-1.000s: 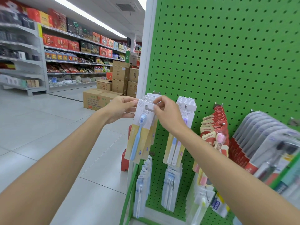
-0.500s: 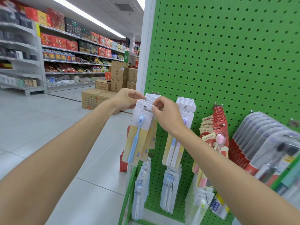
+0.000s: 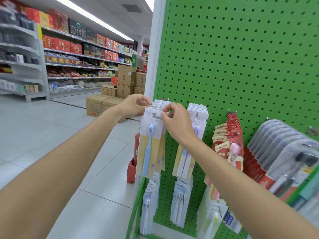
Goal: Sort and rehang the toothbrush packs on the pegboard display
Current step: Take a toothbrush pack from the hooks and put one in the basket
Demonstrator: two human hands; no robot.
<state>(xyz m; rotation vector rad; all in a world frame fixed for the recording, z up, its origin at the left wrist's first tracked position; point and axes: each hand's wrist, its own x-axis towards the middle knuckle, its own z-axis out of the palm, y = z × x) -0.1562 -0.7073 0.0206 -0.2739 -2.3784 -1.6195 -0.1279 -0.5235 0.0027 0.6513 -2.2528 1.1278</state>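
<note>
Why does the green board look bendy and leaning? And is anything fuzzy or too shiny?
Head view: the wide lens bows the green pegboard and stretches both forearms near the edges. Head view: the grey packs at the right edge look smeared. Head view: the ceiling light strip is washed out white. Head view: the toothbrush packs pinched by the left hand and right hand look fairly sharp.

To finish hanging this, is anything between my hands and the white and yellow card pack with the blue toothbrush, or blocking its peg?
Nothing visible. The left hand and right hand are at the top of the white and yellow card pack, hanging on its metal peg.
</note>
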